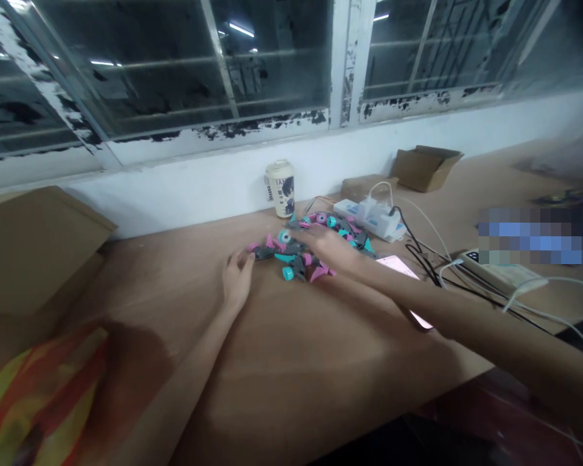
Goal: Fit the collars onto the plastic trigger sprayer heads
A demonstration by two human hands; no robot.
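Note:
A pile of small plastic pieces [298, 262] in grey, pink and turquoise lies on the brown tabletop; their exact kind is too small to make out. At the pile's left edge, my left hand [238, 277] has its fingers curled in, with thumb and fingertips against a grey and pink plastic piece [261, 252]. My right hand [324, 241] reaches across from the right, over the middle of the pile. Its fingers point left among the pieces and are blurred, so their grip is unclear. A turquoise roller-like part [287, 273] shows at the near side.
Behind the pile stands a lidded paper cup [282, 189]. A white power strip [369, 217] with plugs and cables lies to the right, and a lit phone [403, 278] is partly under my right forearm. Cardboard boxes [39, 249] [425, 169] stand left and back right.

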